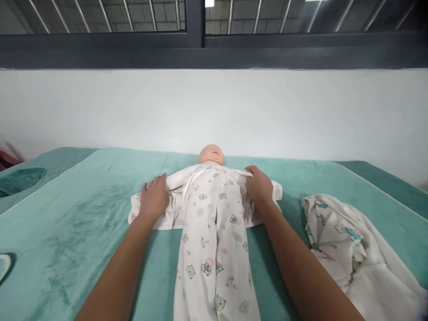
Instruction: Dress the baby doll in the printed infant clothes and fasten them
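Note:
A baby doll [211,154] lies with its head toward the wall. Over its body is spread a long white baby romper [214,232] printed with small animal faces. A second white garment [176,216] lies flat beneath, its sleeves out to both sides. My left hand [155,198] is closed at the end of the romper's left-side sleeve; its thumb is hidden. On the other side, my right hand [260,185] pinches the opposite sleeve between thumb and fingers. The doll's arms and legs are hidden under the cloth.
A teal plush cover [90,236] lies under everything. At the right is a heap of white printed cloth [347,249]. A pale rounded object [4,265] is cut off at the left edge. Behind stands a white wall [214,107] below a dark window frame [194,55].

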The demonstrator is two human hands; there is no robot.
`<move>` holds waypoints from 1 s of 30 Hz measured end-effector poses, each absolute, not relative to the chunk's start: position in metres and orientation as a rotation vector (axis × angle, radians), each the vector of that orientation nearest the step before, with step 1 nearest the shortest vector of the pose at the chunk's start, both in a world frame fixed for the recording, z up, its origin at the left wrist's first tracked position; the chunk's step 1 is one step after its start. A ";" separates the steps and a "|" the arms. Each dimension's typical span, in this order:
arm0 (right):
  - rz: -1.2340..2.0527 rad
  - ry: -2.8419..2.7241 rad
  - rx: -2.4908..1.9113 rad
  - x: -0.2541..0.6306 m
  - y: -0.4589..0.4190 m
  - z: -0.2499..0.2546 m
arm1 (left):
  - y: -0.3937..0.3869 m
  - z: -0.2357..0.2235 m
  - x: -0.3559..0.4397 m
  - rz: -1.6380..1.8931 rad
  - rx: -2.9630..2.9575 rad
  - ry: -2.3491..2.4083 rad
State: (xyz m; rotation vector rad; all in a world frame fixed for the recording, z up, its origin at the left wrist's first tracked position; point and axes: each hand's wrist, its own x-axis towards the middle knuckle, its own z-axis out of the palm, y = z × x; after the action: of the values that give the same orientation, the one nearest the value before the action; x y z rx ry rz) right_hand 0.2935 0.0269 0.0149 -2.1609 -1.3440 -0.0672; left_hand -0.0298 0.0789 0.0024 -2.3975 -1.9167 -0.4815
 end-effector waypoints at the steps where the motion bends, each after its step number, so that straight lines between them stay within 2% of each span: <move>1: -0.055 -1.351 -2.188 0.294 0.027 0.015 | 0.078 0.002 -0.032 -0.565 -2.410 -1.939; 6: 0.028 -1.410 -2.352 0.293 0.028 0.018 | 0.063 0.023 -0.016 -1.235 -2.380 -2.021; 9: 0.040 -1.425 -2.371 0.293 0.028 0.020 | 0.049 0.051 0.025 -1.367 -2.558 -1.777; 11: 0.047 -1.424 -2.364 0.293 0.028 0.021 | 0.042 0.068 0.062 -1.149 -2.791 -1.577; 14: 0.061 -1.418 -2.346 0.295 0.027 0.022 | 0.041 0.087 0.114 -0.548 -2.873 -1.289; 17: 0.095 -1.374 -2.310 0.297 0.027 0.022 | 0.052 0.094 0.152 -0.017 -2.826 -1.232; 19: 0.107 -1.338 -2.267 0.299 0.028 0.022 | 0.062 0.094 0.169 0.199 -2.823 -1.243; 24: 0.117 -1.291 -2.169 0.301 0.031 0.021 | 0.082 0.085 0.199 0.487 -2.844 -1.223; 30: 0.208 -1.305 -2.175 0.305 0.032 0.022 | 0.084 0.084 0.207 0.527 -2.832 -1.215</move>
State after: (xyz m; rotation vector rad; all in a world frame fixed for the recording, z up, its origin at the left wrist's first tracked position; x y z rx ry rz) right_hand 0.3049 0.0318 0.0223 -2.1747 -1.3054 0.2076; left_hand 0.2073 0.0838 0.0838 -2.8316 -1.2150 0.5269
